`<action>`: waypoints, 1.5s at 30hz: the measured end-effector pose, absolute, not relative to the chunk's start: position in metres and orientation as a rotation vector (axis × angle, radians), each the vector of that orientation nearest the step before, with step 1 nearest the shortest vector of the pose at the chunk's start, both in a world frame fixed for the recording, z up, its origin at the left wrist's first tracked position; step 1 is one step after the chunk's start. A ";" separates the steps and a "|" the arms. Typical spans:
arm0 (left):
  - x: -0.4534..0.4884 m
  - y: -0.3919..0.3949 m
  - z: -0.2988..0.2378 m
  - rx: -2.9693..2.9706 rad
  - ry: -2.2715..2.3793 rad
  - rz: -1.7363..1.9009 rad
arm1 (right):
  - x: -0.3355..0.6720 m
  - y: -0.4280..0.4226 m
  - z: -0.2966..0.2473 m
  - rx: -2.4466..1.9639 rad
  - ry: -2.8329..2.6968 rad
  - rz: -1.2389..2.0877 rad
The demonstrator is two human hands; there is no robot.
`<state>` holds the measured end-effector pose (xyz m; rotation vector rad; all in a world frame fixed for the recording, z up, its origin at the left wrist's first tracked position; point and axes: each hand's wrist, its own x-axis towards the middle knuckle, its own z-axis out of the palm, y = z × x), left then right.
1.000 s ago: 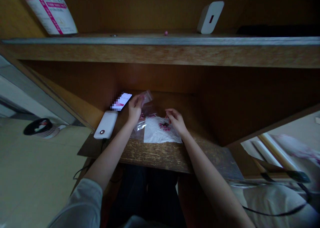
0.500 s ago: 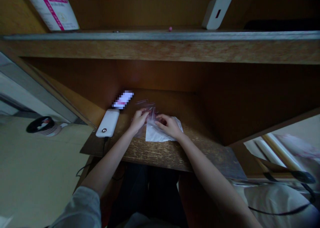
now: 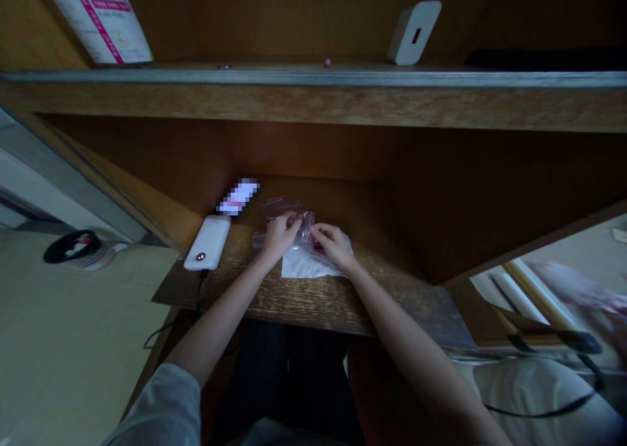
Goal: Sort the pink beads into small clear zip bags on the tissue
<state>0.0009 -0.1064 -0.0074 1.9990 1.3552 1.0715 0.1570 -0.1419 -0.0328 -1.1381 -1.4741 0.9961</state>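
While two hands pinched a clear bag (image 3: pixel 304 225) at the desk (image 3: pixel 313 302)

The L hand (image 3: pixel 280 236) had its fingers curled shut on the bag's top edge. The R hand (image 3: pixel 333 243) had its fingertips (image 3: pixel 313 229) close together on the bag too, just by some small pink bits (image 3: pixel 318 248). The bag sat partly on a white sheet (image 3: pixel 304 268), near the middle of the desk. A white power bank (image 3: pixel 206 242) lay to the left, w/ a phone (image 3: pixel 238 196) just past it, its screen blurred.
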 end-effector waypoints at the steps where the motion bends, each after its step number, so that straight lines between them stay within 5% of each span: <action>1: -0.001 -0.109 -0.006 2.019 1.347 1.055 | 0.158 -0.140 -0.034 -1.147 -1.431 1.000; 11: -0.037 -0.134 -0.013 2.604 1.551 0.447 | 0.167 -0.130 -0.032 -1.010 -1.069 1.139; 25: -0.065 -0.098 0.002 1.682 1.128 0.958 | 0.176 -0.129 -0.030 -0.774 -0.679 1.359; 34: -0.085 -0.104 -0.008 2.510 1.367 0.490 | 0.176 -0.129 -0.029 -0.706 -0.576 1.442; 39: -0.073 -0.111 -0.002 2.599 1.429 0.735 | 0.176 -0.129 -0.029 -0.744 -0.650 1.410; 45: -0.014 -0.089 0.009 1.905 1.037 1.176 | 0.180 -0.128 -0.028 -0.802 -0.775 1.317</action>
